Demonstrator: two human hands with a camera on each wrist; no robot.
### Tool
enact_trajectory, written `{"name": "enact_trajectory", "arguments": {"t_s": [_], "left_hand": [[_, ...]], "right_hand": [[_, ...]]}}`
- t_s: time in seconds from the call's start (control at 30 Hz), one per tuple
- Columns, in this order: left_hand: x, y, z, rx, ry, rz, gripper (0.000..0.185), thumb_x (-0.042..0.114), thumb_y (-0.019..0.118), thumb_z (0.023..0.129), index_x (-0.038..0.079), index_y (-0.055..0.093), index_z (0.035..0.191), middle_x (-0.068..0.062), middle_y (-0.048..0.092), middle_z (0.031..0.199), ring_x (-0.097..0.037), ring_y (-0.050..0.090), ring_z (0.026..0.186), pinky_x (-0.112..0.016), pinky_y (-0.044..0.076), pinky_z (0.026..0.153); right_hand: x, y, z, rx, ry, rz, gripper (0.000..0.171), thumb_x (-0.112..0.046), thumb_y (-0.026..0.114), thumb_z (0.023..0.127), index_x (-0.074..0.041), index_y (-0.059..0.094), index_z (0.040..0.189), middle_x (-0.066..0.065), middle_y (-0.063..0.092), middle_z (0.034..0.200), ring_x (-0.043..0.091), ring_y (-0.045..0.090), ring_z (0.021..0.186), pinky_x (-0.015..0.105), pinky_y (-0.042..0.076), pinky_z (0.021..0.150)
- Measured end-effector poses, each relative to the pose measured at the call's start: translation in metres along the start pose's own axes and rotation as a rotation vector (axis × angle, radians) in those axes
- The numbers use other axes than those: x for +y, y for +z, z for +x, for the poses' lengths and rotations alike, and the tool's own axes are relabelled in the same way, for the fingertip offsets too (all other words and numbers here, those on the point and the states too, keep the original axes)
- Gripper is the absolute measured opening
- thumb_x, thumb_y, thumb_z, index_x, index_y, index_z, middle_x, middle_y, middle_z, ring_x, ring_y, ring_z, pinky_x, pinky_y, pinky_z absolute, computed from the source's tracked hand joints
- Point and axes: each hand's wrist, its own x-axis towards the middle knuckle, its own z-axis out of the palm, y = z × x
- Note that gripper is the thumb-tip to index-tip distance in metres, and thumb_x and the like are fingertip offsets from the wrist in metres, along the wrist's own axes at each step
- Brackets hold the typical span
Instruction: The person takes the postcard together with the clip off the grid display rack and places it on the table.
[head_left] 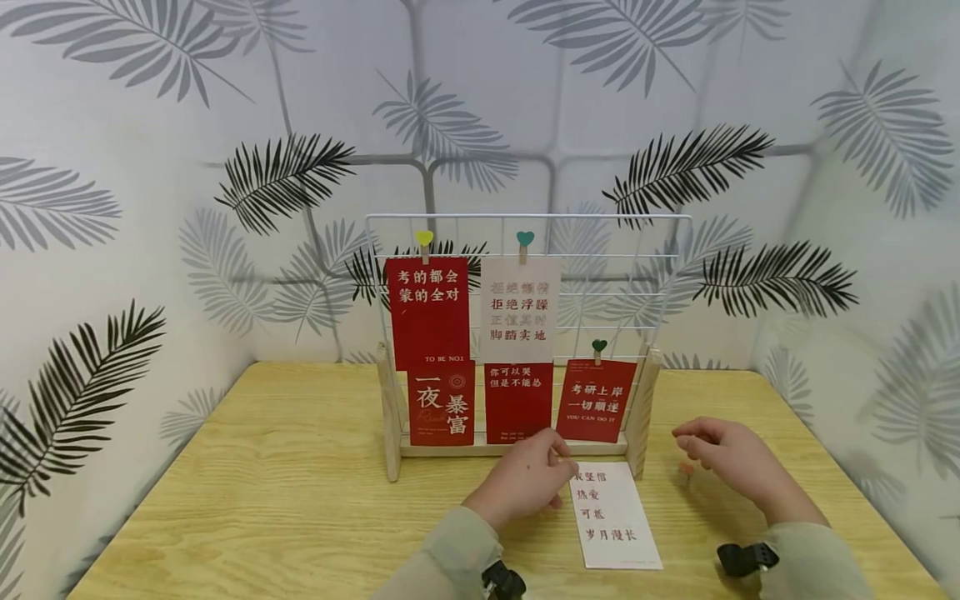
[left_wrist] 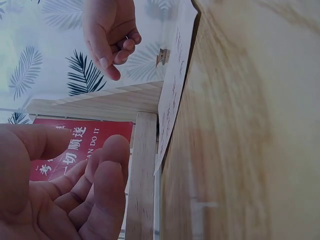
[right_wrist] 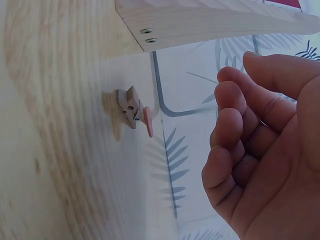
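My left hand point(head_left: 525, 477) hovers at the upper left corner of a white card point(head_left: 618, 521) with red characters, which lies on the table. In the left wrist view its fingers bend loosely, with nothing between them. A small wooden clothespin point(right_wrist: 129, 106) with an orange decoration sits on the table right of the card. Over and just right of this clothespin is my right hand point(head_left: 731, 460), loosely curled and holding nothing in the right wrist view. Behind the left hand, a red card point(head_left: 596, 400) hangs from a dark green heart clothespin point(head_left: 598, 346).
A white wire grid rack point(head_left: 622, 215) on a wooden stand point(head_left: 641, 417) stands at the back of the wooden table point(head_left: 247, 500). Yellow point(head_left: 424, 239) and teal point(head_left: 525, 239) heart clothespins hold up cards along its top. Two more red cards point(head_left: 517, 408) are at its lower part.
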Motion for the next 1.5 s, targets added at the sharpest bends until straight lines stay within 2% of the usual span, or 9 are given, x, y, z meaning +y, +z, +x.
{"name": "enact_trajectory", "arguments": {"t_s": [0.37, 0.63, 0.9, 1.2, 1.5], "left_hand": [[-0.001, -0.005, 0.004, 0.050, 0.027, -0.014, 0.024, 0.038, 0.063, 0.100, 0.020, 0.058, 0.116, 0.005, 0.065, 0.088, -0.019, 0.066, 0.066, -0.036, 0.049, 0.067], [0.004, -0.010, 0.004, 0.093, 0.040, -0.005, 0.024, 0.030, 0.065, 0.099, 0.017, 0.058, 0.118, 0.004, 0.060, 0.085, -0.017, 0.066, 0.066, -0.033, 0.050, 0.060], [0.007, -0.018, 0.004, 0.111, 0.068, -0.016, 0.023, 0.030, 0.065, 0.100, 0.016, 0.059, 0.118, 0.002, 0.063, 0.088, -0.014, 0.066, 0.066, -0.034, 0.051, 0.064], [0.012, -0.027, -0.001, 0.128, 0.066, -0.004, 0.021, 0.030, 0.064, 0.100, 0.018, 0.058, 0.117, 0.007, 0.063, 0.087, -0.013, 0.065, 0.066, -0.034, 0.051, 0.064], [0.017, -0.032, -0.004, 0.145, 0.086, 0.024, 0.025, 0.032, 0.064, 0.100, 0.017, 0.058, 0.119, 0.008, 0.064, 0.085, -0.012, 0.065, 0.067, -0.034, 0.051, 0.065]], "right_hand": [[-0.017, -0.002, -0.005, 0.048, -0.044, 0.002, 0.041, -0.038, 0.058, 0.103, -0.005, 0.067, 0.126, 0.011, 0.069, 0.115, 0.027, 0.063, 0.092, 0.038, 0.051, 0.072], [-0.031, -0.007, -0.009, 0.076, -0.054, -0.019, 0.040, -0.039, 0.055, 0.105, -0.008, 0.067, 0.127, 0.012, 0.069, 0.118, 0.029, 0.065, 0.096, 0.042, 0.053, 0.076], [-0.038, -0.009, -0.012, 0.120, -0.066, -0.018, 0.040, -0.039, 0.053, 0.106, -0.009, 0.066, 0.129, 0.013, 0.068, 0.118, 0.028, 0.065, 0.098, 0.046, 0.054, 0.077], [-0.046, -0.013, -0.015, 0.165, -0.105, -0.012, 0.040, -0.039, 0.052, 0.106, -0.010, 0.065, 0.129, 0.015, 0.068, 0.118, 0.026, 0.064, 0.096, 0.041, 0.053, 0.075], [-0.060, -0.013, -0.020, 0.205, -0.140, 0.001, 0.037, -0.037, 0.054, 0.106, -0.011, 0.066, 0.129, 0.010, 0.069, 0.115, 0.023, 0.064, 0.096, 0.041, 0.052, 0.077]]}}
